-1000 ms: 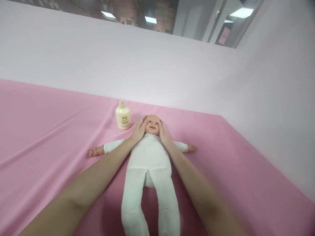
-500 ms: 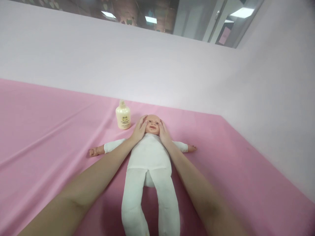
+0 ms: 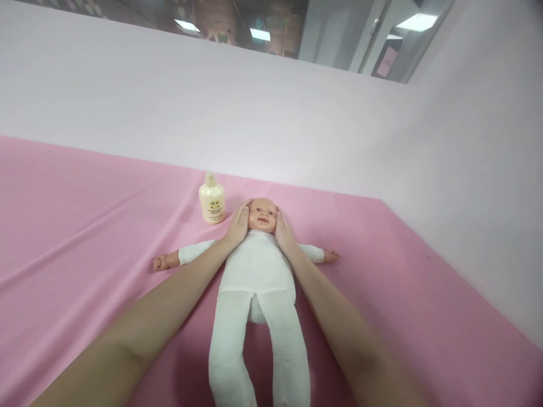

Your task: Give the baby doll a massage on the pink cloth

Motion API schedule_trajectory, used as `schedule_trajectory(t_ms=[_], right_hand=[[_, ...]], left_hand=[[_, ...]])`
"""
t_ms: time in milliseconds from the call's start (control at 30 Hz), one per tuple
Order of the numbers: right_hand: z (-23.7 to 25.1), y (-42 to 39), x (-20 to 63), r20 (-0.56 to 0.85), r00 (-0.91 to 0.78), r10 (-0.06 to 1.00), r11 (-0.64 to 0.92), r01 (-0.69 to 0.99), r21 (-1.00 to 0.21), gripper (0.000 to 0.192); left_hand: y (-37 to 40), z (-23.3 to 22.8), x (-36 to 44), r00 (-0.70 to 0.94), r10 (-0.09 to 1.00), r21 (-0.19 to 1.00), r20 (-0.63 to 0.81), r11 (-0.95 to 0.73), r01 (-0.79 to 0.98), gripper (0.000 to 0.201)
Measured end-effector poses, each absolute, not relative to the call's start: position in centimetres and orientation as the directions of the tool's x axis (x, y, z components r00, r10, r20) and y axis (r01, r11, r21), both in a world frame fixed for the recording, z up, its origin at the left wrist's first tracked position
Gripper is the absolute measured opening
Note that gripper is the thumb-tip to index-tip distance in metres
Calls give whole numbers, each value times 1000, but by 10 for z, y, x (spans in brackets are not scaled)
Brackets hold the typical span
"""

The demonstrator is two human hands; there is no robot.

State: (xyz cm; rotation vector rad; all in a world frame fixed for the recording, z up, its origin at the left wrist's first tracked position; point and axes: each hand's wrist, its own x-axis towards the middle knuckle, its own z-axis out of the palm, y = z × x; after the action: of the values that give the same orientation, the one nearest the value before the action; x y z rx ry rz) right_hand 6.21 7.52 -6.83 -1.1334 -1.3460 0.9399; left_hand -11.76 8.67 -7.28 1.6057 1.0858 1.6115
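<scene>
Surface (image 3: 403,294): pink, creased at left | Doll (image 3: 259,265): lies face up on it, arms spread | Bottle (image 3: 212,202): upright, near left hand | Left hand (image 3: 237,227), right hand (image 3: 285,230): grip flat, pinching nothing, palms along both sides of doll's head (image 3: 263,204) | Fingers (image 3: 243,216): just shifted outward, baring more cheek; contact now seems confined to the head's sides
</scene>
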Motion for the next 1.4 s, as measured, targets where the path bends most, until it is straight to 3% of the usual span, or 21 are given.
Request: schedule_trajectory(t_ms=[1400], right_hand=[[-62,71,61,235,28,972,231,103,-967,67]], left_hand=[[83,-66,-118,-54,894,888,445,-433,159,52]])
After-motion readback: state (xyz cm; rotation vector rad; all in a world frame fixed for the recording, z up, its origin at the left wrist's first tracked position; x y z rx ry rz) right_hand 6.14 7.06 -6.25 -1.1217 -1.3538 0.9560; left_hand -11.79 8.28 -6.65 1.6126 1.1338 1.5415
